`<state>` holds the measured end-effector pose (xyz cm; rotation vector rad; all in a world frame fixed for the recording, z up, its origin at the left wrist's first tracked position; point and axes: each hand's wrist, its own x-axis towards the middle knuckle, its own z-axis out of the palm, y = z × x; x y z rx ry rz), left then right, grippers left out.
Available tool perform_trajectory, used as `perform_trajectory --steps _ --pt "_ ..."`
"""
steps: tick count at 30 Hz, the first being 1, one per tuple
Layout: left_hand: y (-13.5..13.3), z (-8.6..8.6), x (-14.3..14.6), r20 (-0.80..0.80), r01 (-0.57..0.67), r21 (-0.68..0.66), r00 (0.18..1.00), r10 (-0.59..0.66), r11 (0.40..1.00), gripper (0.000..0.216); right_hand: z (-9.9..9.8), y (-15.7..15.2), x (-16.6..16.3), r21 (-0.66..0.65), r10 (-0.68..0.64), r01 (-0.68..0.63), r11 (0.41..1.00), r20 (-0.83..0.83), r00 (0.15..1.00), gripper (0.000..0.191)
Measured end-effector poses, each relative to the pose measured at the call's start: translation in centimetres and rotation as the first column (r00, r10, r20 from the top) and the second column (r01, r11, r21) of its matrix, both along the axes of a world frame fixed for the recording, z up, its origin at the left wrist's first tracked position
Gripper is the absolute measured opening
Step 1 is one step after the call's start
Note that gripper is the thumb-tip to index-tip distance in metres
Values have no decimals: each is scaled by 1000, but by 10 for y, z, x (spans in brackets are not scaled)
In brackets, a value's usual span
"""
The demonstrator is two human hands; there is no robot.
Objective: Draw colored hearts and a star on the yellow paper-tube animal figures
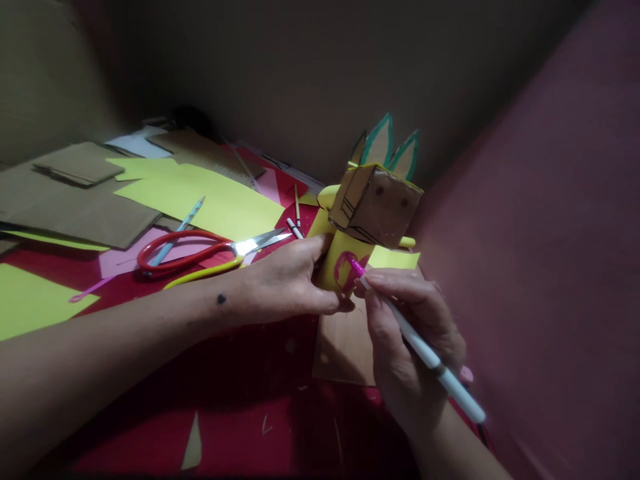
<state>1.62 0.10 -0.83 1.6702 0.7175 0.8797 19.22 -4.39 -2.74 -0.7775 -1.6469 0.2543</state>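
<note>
A figure with a cardboard box head (387,207) and a yellow paper tube body (330,261) stands upright on a piece of cardboard (345,347). Pointed ears edged in green (380,141) rise from the head, which has dark drawn dots. Around the tube's left side, my left hand (295,277) is closed, fingers partly hidden behind it. My right hand (415,327) grips a white marker (425,350) with a magenta tip. That tip touches a magenta curved patch (345,267) on the front of the tube.
Red-and-yellow-handled scissors (210,250) lie left, blades toward the figure, over a light blue pencil (185,223). Yellow paper (200,187) and cardboard sheets (75,200) cover the left back. A paper scrap (193,443) is on the red table (240,380). A pink wall (550,267) rises at right.
</note>
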Motion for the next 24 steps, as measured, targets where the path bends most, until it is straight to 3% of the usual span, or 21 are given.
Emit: perform_trajectory --steps 3,11,17,24 --pt "-1 1 0 8 8 0 1000 -8 1000 27 1 -1 0 27 -32 30 999 55 998 19" --pt "-1 3 -2 -3 11 9 1000 -11 1000 25 0 -1 -1 6 -30 30 1000 29 999 18" --pt "-1 5 -2 -38 4 -1 999 -4 1000 29 0 -2 -2 -18 39 -39 999 -41 998 23" --pt "-1 4 -2 -21 -2 -7 1000 2 1000 27 1 0 -3 9 -3 3 1000 11 1000 19"
